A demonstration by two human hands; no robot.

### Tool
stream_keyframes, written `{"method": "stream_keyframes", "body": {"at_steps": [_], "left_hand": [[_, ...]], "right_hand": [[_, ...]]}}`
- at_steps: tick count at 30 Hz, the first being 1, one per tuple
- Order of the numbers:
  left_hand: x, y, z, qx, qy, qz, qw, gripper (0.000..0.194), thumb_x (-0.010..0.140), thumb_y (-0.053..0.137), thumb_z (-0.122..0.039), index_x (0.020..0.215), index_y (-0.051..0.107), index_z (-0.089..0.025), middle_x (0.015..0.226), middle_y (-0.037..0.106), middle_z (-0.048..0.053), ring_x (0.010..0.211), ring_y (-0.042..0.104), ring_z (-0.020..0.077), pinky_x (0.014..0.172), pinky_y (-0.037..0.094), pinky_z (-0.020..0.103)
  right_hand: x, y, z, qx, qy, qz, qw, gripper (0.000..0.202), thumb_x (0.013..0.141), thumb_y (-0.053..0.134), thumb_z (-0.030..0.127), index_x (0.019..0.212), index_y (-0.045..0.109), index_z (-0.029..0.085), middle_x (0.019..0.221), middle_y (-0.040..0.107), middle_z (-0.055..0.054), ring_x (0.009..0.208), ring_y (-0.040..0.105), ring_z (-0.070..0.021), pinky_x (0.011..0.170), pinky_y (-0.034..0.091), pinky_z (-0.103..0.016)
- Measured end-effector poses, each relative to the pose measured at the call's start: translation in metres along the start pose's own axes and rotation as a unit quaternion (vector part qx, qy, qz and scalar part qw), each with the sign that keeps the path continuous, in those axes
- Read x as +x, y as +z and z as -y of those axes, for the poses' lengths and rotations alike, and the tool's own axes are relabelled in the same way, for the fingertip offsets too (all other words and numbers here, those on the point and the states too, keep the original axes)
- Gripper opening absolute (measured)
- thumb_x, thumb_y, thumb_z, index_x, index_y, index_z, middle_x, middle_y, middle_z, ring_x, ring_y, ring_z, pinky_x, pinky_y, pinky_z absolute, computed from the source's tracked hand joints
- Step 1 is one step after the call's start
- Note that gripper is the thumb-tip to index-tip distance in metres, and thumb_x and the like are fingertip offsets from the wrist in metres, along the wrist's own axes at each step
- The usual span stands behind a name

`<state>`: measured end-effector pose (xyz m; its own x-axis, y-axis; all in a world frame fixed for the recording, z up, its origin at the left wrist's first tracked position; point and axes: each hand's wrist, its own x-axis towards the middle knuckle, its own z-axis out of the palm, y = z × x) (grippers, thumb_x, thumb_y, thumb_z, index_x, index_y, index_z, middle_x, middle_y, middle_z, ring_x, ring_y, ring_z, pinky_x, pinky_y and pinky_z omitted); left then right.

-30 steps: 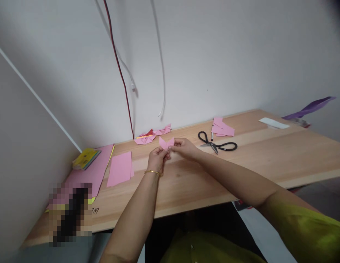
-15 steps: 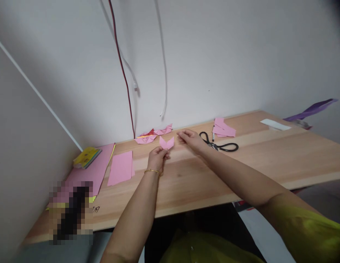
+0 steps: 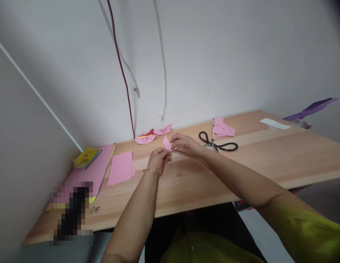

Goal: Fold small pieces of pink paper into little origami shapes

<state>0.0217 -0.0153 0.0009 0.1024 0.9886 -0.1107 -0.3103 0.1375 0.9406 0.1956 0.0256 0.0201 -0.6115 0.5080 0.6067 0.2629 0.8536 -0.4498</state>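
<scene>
A small folded pink paper with a pointed upper corner is held over the table. My left hand, with a gold bracelet at its wrist, pinches its lower edge between thumb and fingers. My right hand has its bent fingertips closed on the paper's right side and covers much of that part. Behind them, along the wall, lie folded pink paper pieces, one with red and yellow in it. Black-handled scissors rest open to the right of my right hand.
On the wooden table, pink sheets lie left, beside a larger pink stack bearing a yellow packet. Pink scraps and a pen lie back right, a white strip farther right. Cables hang along the wall.
My right hand has moved left, from beside the pink paper onto its right side. My left hand keeps its pinch, shifted very slightly.
</scene>
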Motion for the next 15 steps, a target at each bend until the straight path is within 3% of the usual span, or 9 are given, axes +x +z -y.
{"method": "stream_keyframes", "body": {"at_steps": [10,15], "left_hand": [[0.0038,-0.0013,0.0052,0.027,0.047,-0.022,0.998,0.025,0.056,0.074,-0.03,0.067,0.058,-0.014,0.062,0.059,0.0,0.049,0.05,0.0064,0.053,0.046,0.022],[0.0061,-0.0037,0.0064,0.132,0.118,-0.053,0.983,0.023,0.061,0.07,-0.034,0.067,0.061,-0.014,0.059,0.057,0.0,0.051,0.051,0.0078,0.053,0.044,0.021]], "right_hand": [[0.0007,-0.0048,-0.0048,0.083,0.043,0.015,0.995,0.018,0.08,0.054,0.031,0.083,0.068,0.021,0.098,0.061,-0.007,0.093,0.057,-0.0165,0.085,0.043,-0.03],[-0.0006,-0.0039,0.0009,0.129,0.149,0.009,0.98,0.022,0.077,0.056,0.036,0.084,0.066,0.017,0.086,0.067,-0.005,0.082,0.06,-0.0161,0.077,0.045,-0.028]]}}
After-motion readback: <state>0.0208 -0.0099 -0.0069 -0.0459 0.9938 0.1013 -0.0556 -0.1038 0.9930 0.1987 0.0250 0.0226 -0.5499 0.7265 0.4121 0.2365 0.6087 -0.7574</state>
